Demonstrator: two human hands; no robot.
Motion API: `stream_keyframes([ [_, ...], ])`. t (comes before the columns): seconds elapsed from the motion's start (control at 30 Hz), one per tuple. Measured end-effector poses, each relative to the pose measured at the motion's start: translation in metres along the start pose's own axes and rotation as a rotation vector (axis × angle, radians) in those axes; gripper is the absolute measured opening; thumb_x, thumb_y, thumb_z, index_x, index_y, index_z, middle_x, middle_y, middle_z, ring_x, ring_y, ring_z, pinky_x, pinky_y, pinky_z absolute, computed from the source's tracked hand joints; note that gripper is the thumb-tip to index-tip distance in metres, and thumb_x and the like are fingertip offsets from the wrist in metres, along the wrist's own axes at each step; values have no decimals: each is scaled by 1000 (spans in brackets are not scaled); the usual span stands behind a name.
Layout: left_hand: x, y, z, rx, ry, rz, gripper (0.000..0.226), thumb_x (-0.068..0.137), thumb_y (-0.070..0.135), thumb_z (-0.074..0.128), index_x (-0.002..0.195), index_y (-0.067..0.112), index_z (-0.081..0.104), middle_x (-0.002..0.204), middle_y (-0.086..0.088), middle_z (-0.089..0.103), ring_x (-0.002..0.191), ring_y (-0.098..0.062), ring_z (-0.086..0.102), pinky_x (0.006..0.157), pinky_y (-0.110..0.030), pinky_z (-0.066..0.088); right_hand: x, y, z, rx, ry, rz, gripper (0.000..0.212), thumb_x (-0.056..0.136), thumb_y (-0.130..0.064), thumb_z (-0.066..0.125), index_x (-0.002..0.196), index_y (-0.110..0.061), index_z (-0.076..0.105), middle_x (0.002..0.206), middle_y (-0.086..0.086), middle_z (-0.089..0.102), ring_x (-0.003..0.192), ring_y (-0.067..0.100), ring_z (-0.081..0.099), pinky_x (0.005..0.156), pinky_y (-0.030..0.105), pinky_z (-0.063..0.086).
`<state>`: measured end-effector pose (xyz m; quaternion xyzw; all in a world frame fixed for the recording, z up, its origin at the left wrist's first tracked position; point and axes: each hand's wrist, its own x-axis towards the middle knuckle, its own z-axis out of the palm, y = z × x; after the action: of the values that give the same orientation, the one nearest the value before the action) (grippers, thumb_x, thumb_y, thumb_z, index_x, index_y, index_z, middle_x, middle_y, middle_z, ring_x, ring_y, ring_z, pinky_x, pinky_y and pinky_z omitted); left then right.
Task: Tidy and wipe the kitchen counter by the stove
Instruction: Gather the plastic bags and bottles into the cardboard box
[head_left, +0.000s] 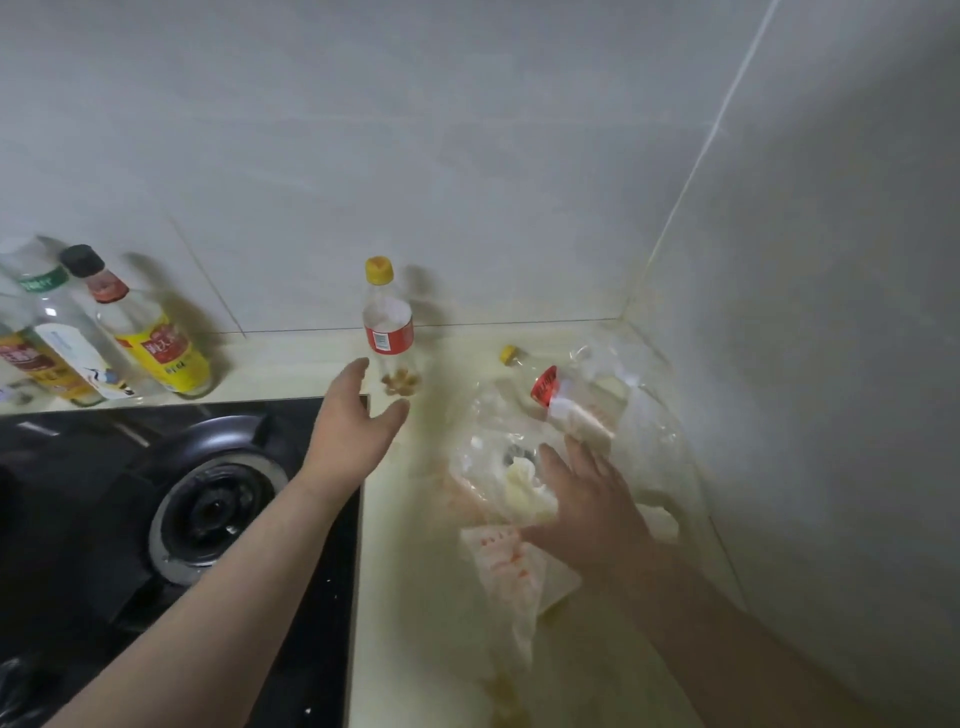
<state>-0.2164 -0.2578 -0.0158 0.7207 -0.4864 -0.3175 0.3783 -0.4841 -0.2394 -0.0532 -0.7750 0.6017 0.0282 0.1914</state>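
Note:
A clear plastic bottle (387, 327) with a yellow cap and red label stands upright on the pale yellow counter (410, 597) near the back wall. My left hand (353, 426) hovers open just in front of it, fingers spread, touching nothing. A second yellow-capped bottle (550, 387) lies on its side inside a heap of clear plastic bags (498, 467) in the corner. My right hand (592, 504) lies flat with straight fingers on the bags, beside a crumpled white wad (524, 491). A white bag with red print (511, 571) trails toward me.
A black gas stove (156, 519) with a round burner (218, 509) fills the left. Three condiment bottles (156, 343) stand behind it against the tiled wall. The right wall (831, 364) closes off the counter corner.

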Motion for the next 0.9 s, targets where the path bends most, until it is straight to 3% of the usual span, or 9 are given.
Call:
stream_keyframes([
  [0.13,41,-1,12,-32,64,-53,72,85,31,73,141,7,35,112,16,43,107,-8,41,86,-26,35,17,8,16,8,-60,19,106,74,-76,58,154,-24,11,163,13,12,150,31,13,120,46,20],
  [0.23,66,-8,23,-120,44,-125,83,80,32,78,142,9,28,116,11,34,107,-6,36,86,-26,34,25,11,27,11,53,-8,95,73,-70,63,146,-19,33,146,11,46,135,31,44,108,42,40],
  [0.3,77,-11,28,-156,27,-140,79,79,26,81,138,12,30,117,9,35,107,-7,36,86,-24,34,31,12,29,71,97,-17,78,75,-59,67,140,-23,41,133,-1,57,123,23,54,99,35,47],
  [0.43,101,-19,32,-238,-4,-104,71,67,21,86,119,16,38,112,-2,55,93,-22,60,62,-22,52,37,11,25,131,45,30,72,81,-48,65,144,-34,33,131,-11,54,122,15,52,97,29,48],
  [0.57,121,-15,34,-360,1,-138,65,63,21,83,112,24,40,96,-12,57,62,-29,60,50,-49,55,39,10,15,222,35,72,71,79,-41,69,143,-35,39,127,-10,60,117,16,58,90,29,51],
  [0.73,128,-4,40,-326,73,-158,46,74,16,77,111,17,49,89,-8,63,47,-21,59,42,-33,48,36,8,3,357,82,140,64,80,-42,73,138,-37,47,119,-11,65,106,11,63,84,23,48],
  [0.9,106,-1,28,-292,21,-100,50,67,24,78,105,5,51,79,-21,64,54,-39,65,45,-37,50,27,4,-13,546,116,228,60,82,-31,74,138,-33,51,114,-9,67,101,12,65,86,29,54],
])
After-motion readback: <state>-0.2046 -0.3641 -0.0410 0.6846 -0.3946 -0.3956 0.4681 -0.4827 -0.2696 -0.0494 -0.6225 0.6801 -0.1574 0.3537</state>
